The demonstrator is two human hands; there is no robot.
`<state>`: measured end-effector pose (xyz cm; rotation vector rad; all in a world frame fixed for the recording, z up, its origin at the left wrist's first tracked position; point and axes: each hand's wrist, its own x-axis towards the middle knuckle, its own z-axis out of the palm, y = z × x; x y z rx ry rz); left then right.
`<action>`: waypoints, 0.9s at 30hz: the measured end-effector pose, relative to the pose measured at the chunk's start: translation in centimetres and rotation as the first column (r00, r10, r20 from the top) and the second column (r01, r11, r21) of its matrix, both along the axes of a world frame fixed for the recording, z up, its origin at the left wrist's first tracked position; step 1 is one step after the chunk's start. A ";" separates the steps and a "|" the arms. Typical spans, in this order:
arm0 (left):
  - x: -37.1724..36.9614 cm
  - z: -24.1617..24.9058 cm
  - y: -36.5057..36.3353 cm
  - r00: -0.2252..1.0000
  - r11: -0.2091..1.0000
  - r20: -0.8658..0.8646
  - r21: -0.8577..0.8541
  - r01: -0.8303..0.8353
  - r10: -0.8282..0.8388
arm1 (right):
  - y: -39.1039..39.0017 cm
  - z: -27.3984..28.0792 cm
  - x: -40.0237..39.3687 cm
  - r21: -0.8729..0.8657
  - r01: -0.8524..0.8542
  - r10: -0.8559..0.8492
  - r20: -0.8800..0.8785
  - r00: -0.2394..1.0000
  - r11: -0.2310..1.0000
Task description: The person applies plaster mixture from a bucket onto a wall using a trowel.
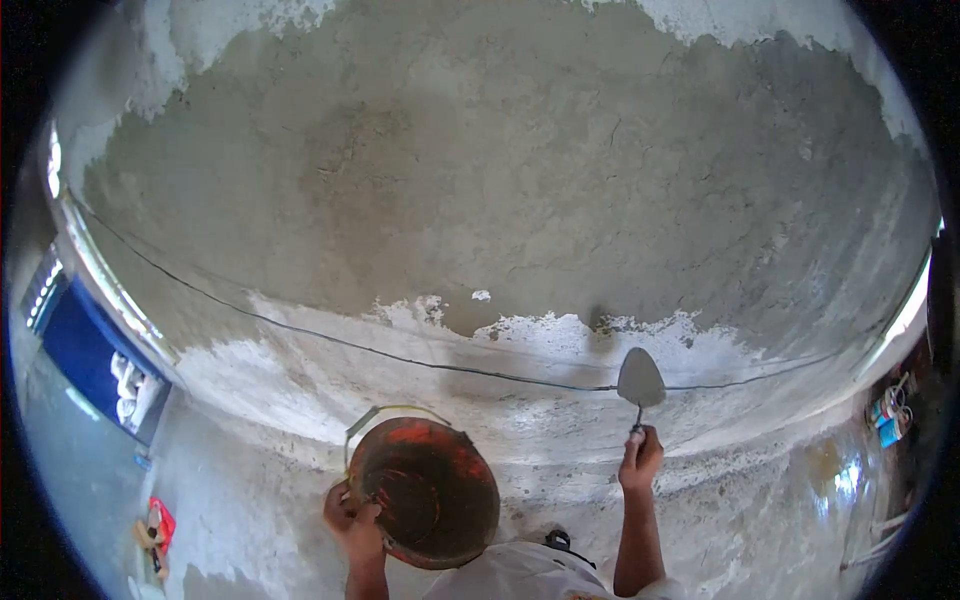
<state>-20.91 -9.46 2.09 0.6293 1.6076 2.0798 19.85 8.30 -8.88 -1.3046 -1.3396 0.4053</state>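
My left hand (355, 524) is closed on the rim of a bucket (470, 490), its thumb over the edge. The bucket is tipped so that its dark inside faces me, with reddish-orange smears and a wire handle standing off the rim. In my right hand (641, 458) is a trowel (641, 378), gripped by its handle, the grey blade pointing up in front of the wall. Ahead stands a wall (520, 170) with a broad patch of grey plaster. Below the patch the surface is white and flaking.
A thin cable (380, 352) sags across the wall, passing behind the trowel. On the floor at left lies a red item (163, 522) beside brown pieces. A blue doorway or panel (90, 345) is at far left. Blue cans (890, 425) stand at far right.
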 end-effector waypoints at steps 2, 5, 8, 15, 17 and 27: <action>1.2 0.6 0.5 0.999 0.993 -0.029 -0.109 0.043 -0.046 | -2.9 3.4 -0.4 -0.003 -0.056 0.056 0.094 0.994 0.998; 4.0 2.6 2.0 0.985 0.979 -0.167 -0.205 -0.003 -0.032 | -5.8 5.8 -1.3 -0.126 -0.262 0.288 0.289 0.913 0.957; 4.1 0.7 3.1 0.960 0.983 -0.274 -0.186 -0.003 -0.049 | -7.5 7.1 -3.1 -0.281 -0.318 0.417 0.456 0.786 0.906; 7.7 2.9 3.5 0.926 0.980 -0.360 -0.195 0.048 -0.117 | -5.8 5.0 -2.2 -0.493 -0.363 0.582 0.789 0.196 0.790; 8.5 2.7 3.9 0.923 0.984 -0.370 -0.169 0.049 -0.109 | -4.6 7.7 -1.7 -0.630 -0.356 0.685 0.727 0.042 0.691; 8.9 2.1 3.5 0.904 0.978 -0.388 -0.169 0.124 -0.181 | -0.1 14.5 -4.9 -0.375 -0.582 0.463 0.886 0.003 0.721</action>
